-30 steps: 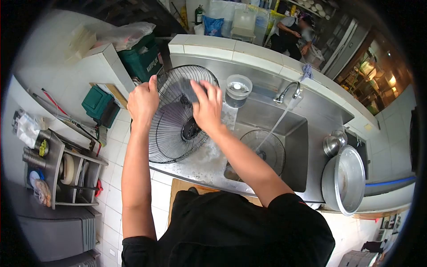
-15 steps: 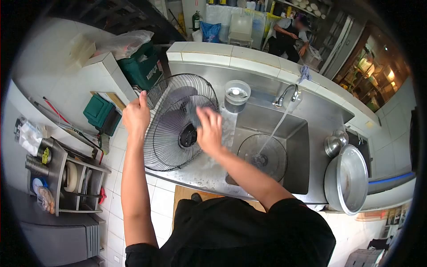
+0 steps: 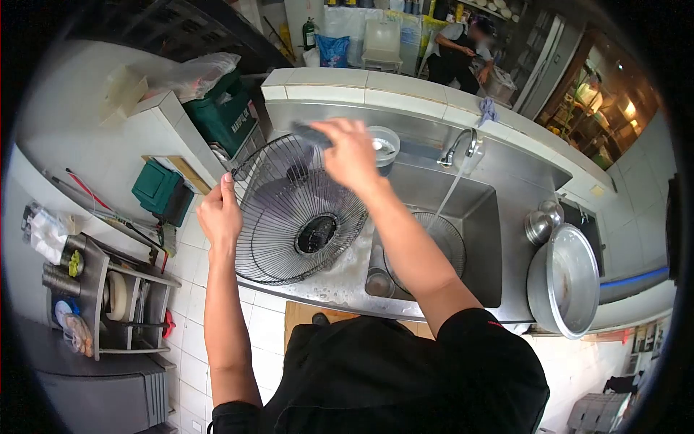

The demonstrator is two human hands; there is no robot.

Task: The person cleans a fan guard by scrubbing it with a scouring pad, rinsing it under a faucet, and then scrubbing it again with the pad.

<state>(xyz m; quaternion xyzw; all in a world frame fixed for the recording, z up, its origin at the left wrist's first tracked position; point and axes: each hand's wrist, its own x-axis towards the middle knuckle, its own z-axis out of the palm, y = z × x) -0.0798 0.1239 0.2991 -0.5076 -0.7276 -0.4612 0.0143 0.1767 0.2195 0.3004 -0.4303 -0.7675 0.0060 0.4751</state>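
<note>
Slippage was your risk: left hand (image 3: 219, 215) pinched the wet fan guard (image 3: 300, 213) rim; right hand (image 3: 352, 150) gripped a dark scrub pad (image 3: 309, 134) at its far edge.

Wet stainless steel bench (image 3: 340, 286) with inset sink (image 3: 477, 239): wire fan guard (image 3: 296, 217) on its left drainboard, clear plastic container (image 3: 383, 148) behind, second fan guard (image 3: 434, 249) in the sink, large metal basin (image 3: 567, 278) at right.

White tiled floor (image 3: 189, 340) and white tiled ledge (image 3: 376, 85) surround a steel counter (image 3: 528, 181). A grey shelf rack (image 3: 108, 296) stands at the left; warm lamps (image 3: 630, 108) glow beyond.
</note>
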